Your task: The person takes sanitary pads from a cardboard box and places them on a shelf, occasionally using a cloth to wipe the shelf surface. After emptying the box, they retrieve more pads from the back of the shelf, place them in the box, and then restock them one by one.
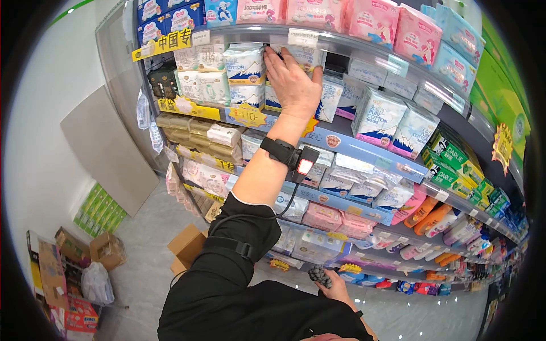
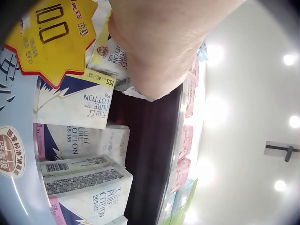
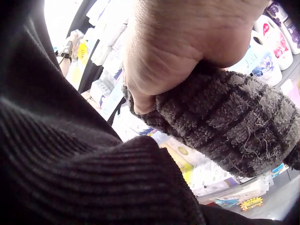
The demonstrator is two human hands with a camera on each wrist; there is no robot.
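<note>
In the head view my left hand reaches onto the upper shelf, fingers extended against white Pure Cotton packs. The left wrist view shows the heel of this hand beside a yellow-edged pack; its fingertips are hidden there. My right hand is low, near the bottom shelves, gripping a dark grey cloth. Seen from the right wrist, the hand has fingers curled round the striped, fluffy cloth, which hangs out past the hand.
A yellow price tag stands out from the shelf edge near my left hand. Pink packs line the shelf above. Green Darlie boxes and bottles are to the right. An open cardboard box stands on the floor at left.
</note>
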